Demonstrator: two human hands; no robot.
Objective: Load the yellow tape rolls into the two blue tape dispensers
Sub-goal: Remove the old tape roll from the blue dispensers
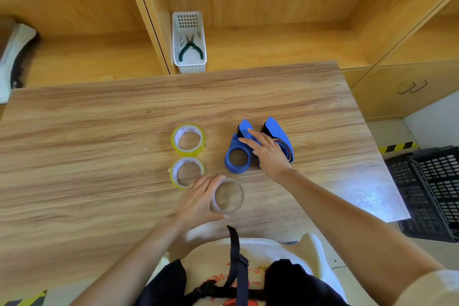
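Note:
Two yellow tape rolls lie flat on the wooden table: the far roll and the near roll just below it. My left hand grips a pale, clear ring-shaped roll just right of the near yellow roll. Two blue tape dispensers sit side by side to the right. The left dispenser shows an empty round opening. My right hand rests with spread fingers between the two and partly covers the right dispenser, which seems to have a ring inside it.
A white basket with green-handled pliers stands on the shelf behind the table. Black crates sit on the floor at the right. Wooden cabinets with drawer handles line the back right.

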